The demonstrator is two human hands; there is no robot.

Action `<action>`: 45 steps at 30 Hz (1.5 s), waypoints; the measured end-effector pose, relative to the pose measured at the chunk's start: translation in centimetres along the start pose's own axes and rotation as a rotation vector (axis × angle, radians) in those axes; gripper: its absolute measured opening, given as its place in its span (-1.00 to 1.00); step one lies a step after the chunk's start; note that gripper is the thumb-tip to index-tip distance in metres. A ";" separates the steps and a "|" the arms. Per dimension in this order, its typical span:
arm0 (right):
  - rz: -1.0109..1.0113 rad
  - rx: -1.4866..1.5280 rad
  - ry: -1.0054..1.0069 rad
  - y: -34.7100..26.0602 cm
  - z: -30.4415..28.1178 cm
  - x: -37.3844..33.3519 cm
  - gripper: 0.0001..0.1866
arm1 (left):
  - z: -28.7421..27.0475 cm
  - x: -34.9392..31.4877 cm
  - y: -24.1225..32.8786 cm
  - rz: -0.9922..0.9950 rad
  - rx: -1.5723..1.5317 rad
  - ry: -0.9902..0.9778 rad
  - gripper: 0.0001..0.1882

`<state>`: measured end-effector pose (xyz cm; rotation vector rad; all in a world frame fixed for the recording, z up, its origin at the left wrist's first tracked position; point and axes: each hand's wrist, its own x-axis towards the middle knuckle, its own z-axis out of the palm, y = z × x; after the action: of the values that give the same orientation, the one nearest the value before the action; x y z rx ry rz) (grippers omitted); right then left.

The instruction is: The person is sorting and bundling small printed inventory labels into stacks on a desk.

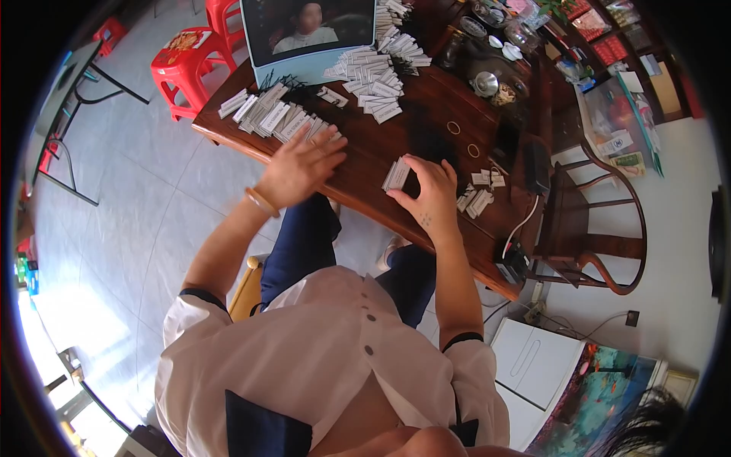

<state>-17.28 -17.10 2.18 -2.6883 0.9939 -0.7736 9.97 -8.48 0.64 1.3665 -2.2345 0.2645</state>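
Note:
White tags with printed lettering (268, 113) lie in a loose row along the near left part of the dark wooden table (364, 156), black strings bunched behind them. My left hand (298, 171) is at the near end of this row, fingers stretched out and slightly blurred; whether it touches the tags I cannot tell. Between thumb and fingers, my right hand (432, 196) grips a small stack of tags (396, 174) over the table. Right of that hand lie several small tag bundles (477, 200). Two thin rubber bands (454, 128) rest farther back.
A larger heap of tags (375, 82) spreads beside a propped-up tablet screen (308, 30) at the back. A metal cup (485, 84) and tea things stand at the far right. A wooden chair (601, 221) is at the right, a red stool (189, 65) at the left.

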 end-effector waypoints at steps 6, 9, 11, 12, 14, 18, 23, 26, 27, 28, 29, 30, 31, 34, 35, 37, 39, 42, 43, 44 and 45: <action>-0.229 0.049 0.131 -4.7 -0.9 -1.4 -0.27 | 2.4 -0.2 8.8 -0.683 -1.670 0.066 -0.69; -0.248 0.063 0.095 -5.7 -0.9 -2.9 -0.27 | 3.5 -0.1 10.0 -0.837 -1.895 0.060 -0.71; -0.237 0.099 0.092 -4.9 -1.7 -3.4 -0.30 | 3.4 0.2 10.7 -0.953 -1.958 0.088 -0.77; -0.176 0.117 0.088 -3.4 -2.4 -3.7 -0.35 | 3.3 0.1 11.0 -0.952 -1.954 0.081 -0.77; 0.021 0.028 0.113 -1.1 -4.8 -4.1 -0.50 | 3.1 -0.4 11.4 -1.022 -1.861 0.056 -0.81; 0.475 -0.138 -0.006 5.9 -9.7 -6.1 -0.65 | 3.2 -0.6 11.6 -1.026 -1.890 0.045 -0.87; 0.578 -0.265 -0.155 6.7 -10.2 -6.3 -0.44 | 3.2 -0.9 11.8 -1.011 -1.889 0.081 -0.87; 0.557 -0.168 -0.057 7.8 -9.4 -6.6 -0.23 | 3.1 -0.9 11.8 -1.004 -1.871 0.078 -0.86; 0.559 -0.167 -0.057 8.3 -9.1 -6.5 -0.23 | 3.1 -0.9 11.8 -1.006 -1.859 0.070 -0.86; 0.573 -0.095 -0.108 8.9 -8.8 -6.0 -0.13 | 3.1 -1.0 11.9 -1.005 -1.860 0.066 -0.86; 0.588 -0.024 -0.159 9.2 -8.7 -5.8 -0.02 | 3.2 -1.1 11.8 -1.007 -1.855 0.072 -0.86; 0.592 -0.025 -0.157 9.4 -8.5 -5.9 -0.02 | 3.2 -1.2 11.9 -1.008 -1.850 0.078 -0.86; 0.581 -0.053 -0.145 9.3 -8.2 -5.7 -0.03 | 3.3 -1.2 11.9 -1.007 -1.851 0.079 -0.86; 0.549 -0.043 -0.096 9.6 -7.4 -6.3 -0.06 | 3.4 -1.3 12.0 -0.985 -1.843 0.084 -0.85; 0.527 -0.005 -0.058 9.6 -7.2 -6.7 -0.10 | 3.5 -1.3 12.0 -0.987 -1.837 0.075 -0.85; 0.552 0.004 -0.047 8.9 -6.9 -7.4 -0.11 | 3.5 -1.4 12.0 -0.991 -1.831 0.064 -0.85; 0.580 0.013 -0.037 7.6 -6.9 -7.7 -0.12 | 3.4 -1.5 12.0 -0.988 -1.833 0.068 -0.85; 0.548 0.051 -0.055 5.8 -7.0 -8.4 -0.13 | 3.2 -1.4 12.2 -0.999 -1.819 0.056 -0.85; 0.513 0.023 -0.039 5.6 -7.0 -8.6 -0.15 | 3.3 -1.3 12.3 -1.000 -1.819 0.054 -0.85; 0.477 -0.005 -0.023 5.4 -7.0 -8.8 -0.17 | 3.4 -1.3 12.3 -0.996 -1.826 0.044 -0.85; 0.478 -0.003 -0.024 5.4 -6.9 -8.9 -0.17 | 3.5 -1.3 12.4 -0.991 -1.833 0.035 -0.85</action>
<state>-29.58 -15.33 2.60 -2.3033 1.5449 -0.6346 -1.47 -3.05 -1.84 0.9382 -0.6555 -1.5811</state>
